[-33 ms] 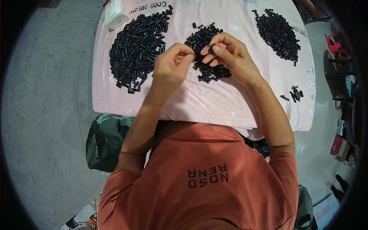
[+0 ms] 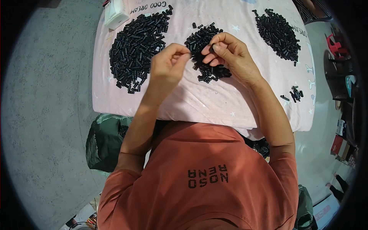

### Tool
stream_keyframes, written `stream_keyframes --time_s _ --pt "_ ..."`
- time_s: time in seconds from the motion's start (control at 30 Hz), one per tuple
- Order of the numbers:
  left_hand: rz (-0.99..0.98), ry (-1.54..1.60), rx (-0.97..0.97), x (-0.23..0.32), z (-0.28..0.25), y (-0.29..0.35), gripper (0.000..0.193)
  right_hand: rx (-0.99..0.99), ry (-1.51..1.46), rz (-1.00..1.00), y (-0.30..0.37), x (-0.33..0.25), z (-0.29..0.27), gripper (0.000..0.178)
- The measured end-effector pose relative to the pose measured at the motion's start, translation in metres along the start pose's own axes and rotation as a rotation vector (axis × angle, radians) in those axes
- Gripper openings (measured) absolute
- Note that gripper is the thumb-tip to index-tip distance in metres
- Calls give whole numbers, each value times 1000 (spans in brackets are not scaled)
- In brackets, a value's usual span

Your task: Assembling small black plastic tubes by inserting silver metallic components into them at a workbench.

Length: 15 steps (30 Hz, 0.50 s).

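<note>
My right hand [image 2: 238, 58] is over the middle heap, thumb and forefinger pinched on a small black cylindrical piece [image 2: 212, 49]. To its left, my left hand [image 2: 168, 64] is closed in a pinch, its fingertips at the heap's left edge; what lies between them, if anything, is too small to make out. Beneath both hands spreads the middle heap of short black cylindrical pieces [image 2: 209, 73], partly covered by my right fingers. A larger heap of similar black pieces [image 2: 134, 50] lies left of my left hand.
The table has a pink cloth [image 2: 218, 111]. Another black heap [image 2: 278, 34] lies far right, with several loose black pieces [image 2: 296, 94] nearer me. A white packet [image 2: 117, 14] stands at the far left corner. A dark green sack [image 2: 105, 142] sits below the table's left edge.
My left hand has shifted slightly left, away from my right hand, still pinched. The right hand and the heaps stay in place.
</note>
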<state>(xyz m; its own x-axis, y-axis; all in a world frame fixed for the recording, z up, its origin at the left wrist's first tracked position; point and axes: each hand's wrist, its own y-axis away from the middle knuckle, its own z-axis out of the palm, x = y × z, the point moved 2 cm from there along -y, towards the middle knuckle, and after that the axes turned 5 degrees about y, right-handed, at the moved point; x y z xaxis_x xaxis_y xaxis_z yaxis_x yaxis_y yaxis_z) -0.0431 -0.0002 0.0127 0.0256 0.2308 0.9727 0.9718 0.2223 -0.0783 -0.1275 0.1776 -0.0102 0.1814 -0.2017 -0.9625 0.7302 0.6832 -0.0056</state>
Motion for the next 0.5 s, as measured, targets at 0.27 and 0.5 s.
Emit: stream_keyframes --time_s 0.27,0.5 --pt "142 -441 -96 -10 -38 17 6 80 45 28 -2 6 -4 18" --pt "175 -519 -160 -12 -35 30 4 54 97 71 -2 7 -2 18"
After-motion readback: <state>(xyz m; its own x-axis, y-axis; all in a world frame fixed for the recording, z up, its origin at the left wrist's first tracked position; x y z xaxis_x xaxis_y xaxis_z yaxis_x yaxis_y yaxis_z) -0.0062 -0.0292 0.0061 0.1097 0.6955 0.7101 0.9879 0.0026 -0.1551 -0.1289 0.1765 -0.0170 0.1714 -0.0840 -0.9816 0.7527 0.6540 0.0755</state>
